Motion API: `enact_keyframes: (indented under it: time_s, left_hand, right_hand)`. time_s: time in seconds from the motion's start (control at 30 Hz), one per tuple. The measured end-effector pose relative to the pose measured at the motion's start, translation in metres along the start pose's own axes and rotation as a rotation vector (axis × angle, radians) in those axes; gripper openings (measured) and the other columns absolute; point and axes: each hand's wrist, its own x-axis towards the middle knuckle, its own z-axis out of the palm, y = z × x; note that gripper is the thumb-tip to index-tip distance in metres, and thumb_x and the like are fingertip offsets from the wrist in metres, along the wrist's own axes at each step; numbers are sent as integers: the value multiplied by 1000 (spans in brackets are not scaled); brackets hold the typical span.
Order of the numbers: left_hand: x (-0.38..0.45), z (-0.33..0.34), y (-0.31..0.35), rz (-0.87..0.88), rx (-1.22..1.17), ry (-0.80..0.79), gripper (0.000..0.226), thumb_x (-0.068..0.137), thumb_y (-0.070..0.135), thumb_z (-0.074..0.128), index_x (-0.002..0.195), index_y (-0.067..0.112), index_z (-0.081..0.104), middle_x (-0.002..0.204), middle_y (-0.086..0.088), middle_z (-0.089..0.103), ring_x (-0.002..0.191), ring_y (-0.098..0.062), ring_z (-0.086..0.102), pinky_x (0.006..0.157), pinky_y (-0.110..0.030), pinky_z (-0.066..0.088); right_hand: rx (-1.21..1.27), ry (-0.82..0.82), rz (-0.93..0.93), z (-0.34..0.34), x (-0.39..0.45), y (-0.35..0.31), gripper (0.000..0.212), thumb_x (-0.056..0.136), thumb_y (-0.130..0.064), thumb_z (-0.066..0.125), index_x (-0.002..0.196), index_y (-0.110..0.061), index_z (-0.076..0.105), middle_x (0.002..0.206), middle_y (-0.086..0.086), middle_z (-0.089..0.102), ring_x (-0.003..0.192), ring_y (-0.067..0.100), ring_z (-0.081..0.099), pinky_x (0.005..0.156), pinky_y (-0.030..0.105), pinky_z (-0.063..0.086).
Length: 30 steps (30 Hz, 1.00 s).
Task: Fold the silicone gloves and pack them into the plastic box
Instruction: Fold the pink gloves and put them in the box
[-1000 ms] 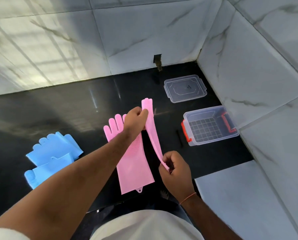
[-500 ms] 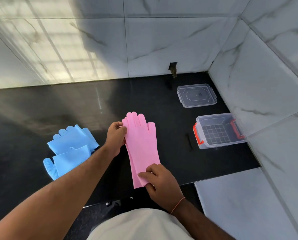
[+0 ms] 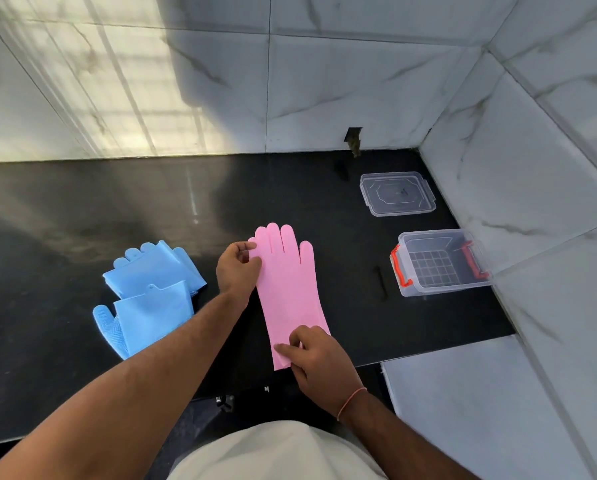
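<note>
Two pink silicone gloves [image 3: 288, 285] lie stacked flat on the black counter [image 3: 82, 237], fingers pointing away from me. My left hand [image 3: 236, 268] pinches their little-finger edge near the top. My right hand [image 3: 319, 362] presses and pinches the cuff end nearest me. A pair of blue silicone gloves [image 3: 151, 296] lies folded to the left. The clear plastic box [image 3: 440, 263] with orange latches stands open and empty at the right, by the wall.
The box's clear lid [image 3: 397, 194] lies flat behind the box near the corner. Marble walls close off the back and right. A small dark object [image 3: 380, 282] lies between the pink gloves and the box. The counter's front edge runs just below my right hand.
One second ago I held one pink glove up above the other. It now lies on top of the second glove, and both hands rest on the aligned stack.
</note>
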Motion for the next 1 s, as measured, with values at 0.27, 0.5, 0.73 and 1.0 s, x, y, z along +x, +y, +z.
enact_keyframes:
  time_s: [0.27, 0.5, 0.73, 1.0]
  left_hand:
    - [-1, -14, -3, 105, 150, -109, 41, 98, 12, 79, 136, 22, 67, 140, -3, 71, 120, -21, 70, 111, -44, 58]
    - [-7, -27, -10, 264, 235, -181, 60, 98, 12, 80, 151, 22, 54, 144, -3, 68, 122, -23, 69, 110, -48, 59]
    - [0, -33, -20, 191, 138, -200, 81, 101, 3, 71, 169, 18, 29, 164, -3, 55, 134, -20, 66, 118, -43, 52]
    - [7, -36, -24, 183, 116, -246, 83, 99, -2, 73, 169, 13, 31, 161, -2, 58, 133, -17, 65, 118, -43, 52]
  right_hand:
    - [-90, -41, -90, 7, -8, 13, 36, 88, -6, 78, 122, -16, 80, 101, 2, 69, 85, 22, 61, 64, 37, 60]
    - [98, -126, 67, -7, -13, 32, 54, 86, 0, 63, 135, -21, 72, 127, 0, 66, 113, 19, 62, 100, 26, 56]
    - [267, 29, 538, -28, 7, 64, 34, 98, -4, 63, 125, -19, 76, 119, -6, 69, 102, 6, 65, 102, 28, 58]
    - [433, 44, 858, -28, 95, 95, 28, 104, -29, 67, 129, -21, 74, 128, -3, 75, 105, 8, 61, 102, 32, 52]
